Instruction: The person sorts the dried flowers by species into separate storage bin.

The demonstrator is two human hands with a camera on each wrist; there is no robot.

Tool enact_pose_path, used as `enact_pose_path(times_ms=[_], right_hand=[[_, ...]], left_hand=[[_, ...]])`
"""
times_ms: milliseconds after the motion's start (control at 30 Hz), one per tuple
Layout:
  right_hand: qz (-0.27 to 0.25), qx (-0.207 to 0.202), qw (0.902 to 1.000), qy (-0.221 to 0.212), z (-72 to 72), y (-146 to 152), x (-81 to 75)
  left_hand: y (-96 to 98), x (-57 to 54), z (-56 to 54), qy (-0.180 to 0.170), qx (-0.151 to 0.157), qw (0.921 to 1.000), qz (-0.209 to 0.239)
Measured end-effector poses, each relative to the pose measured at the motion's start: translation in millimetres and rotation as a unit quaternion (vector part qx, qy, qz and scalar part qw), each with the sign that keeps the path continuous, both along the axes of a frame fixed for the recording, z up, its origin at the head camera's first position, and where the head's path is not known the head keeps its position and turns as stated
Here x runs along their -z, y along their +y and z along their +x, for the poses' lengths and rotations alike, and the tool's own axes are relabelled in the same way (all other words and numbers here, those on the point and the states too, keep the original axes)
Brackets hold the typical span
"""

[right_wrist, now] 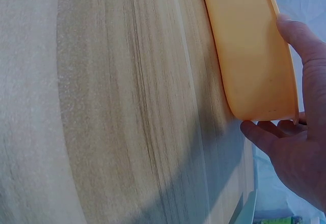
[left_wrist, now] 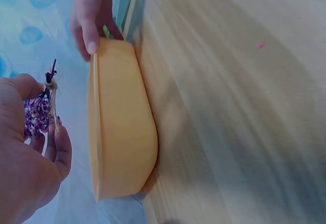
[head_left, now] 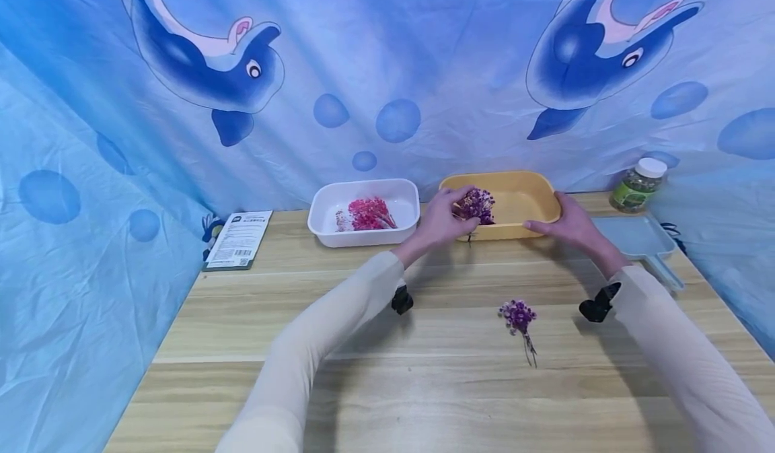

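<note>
Over the left end of the yellow tray, my left hand pinches a bunch of dried purple flowers between thumb and fingers. In the left wrist view the dark stems of this bunch stick out past the thumb. My right hand grips the tray's right end. Its thumb lies on the rim and its fingers rest against the end wall, partly hidden behind it. A second purple flower bunch lies on the table in front of the tray.
Left of the yellow tray stands a white tray with pink dried flowers. A printed packet lies at the far left. To the right are a grey-blue dustpan-like piece and a white-lidded jar. A blue dolphin curtain hangs behind.
</note>
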State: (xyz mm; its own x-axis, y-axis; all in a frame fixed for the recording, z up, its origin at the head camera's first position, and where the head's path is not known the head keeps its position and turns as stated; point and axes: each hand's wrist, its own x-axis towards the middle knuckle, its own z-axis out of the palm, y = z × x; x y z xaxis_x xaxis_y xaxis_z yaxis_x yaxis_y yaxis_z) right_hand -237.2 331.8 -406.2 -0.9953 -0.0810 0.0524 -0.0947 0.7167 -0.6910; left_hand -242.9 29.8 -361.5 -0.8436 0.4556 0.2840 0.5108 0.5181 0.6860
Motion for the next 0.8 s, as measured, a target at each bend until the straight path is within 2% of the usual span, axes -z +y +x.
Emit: enact_pose_path(times_ms=[233,300,567,800], right_hand=[[-0.016,-0.004,0.9998,0.008,0.7,1.2,0.1],[-0.015,-0.004,0.9999,0.007,0.2,1.4,0.1],[-0.009,0.000,0.9999,0.007,-1.3,2.7,0.1],[-0.006,0.004,0.9999,0.013,-2.7,2.5,4.4]], left_hand=[[20.5,-0.9,-22.2,-0.044,-0.011,0.9989,-0.012],[24.9,-0.4,-28.3,-0.051,-0.003,0.9986,-0.012],[35.9,3.6,-49.7,-0.025,0.013,0.9985,-0.047],[47.3,13.2,-60.8,-0.014,0.015,0.9979,-0.062]])
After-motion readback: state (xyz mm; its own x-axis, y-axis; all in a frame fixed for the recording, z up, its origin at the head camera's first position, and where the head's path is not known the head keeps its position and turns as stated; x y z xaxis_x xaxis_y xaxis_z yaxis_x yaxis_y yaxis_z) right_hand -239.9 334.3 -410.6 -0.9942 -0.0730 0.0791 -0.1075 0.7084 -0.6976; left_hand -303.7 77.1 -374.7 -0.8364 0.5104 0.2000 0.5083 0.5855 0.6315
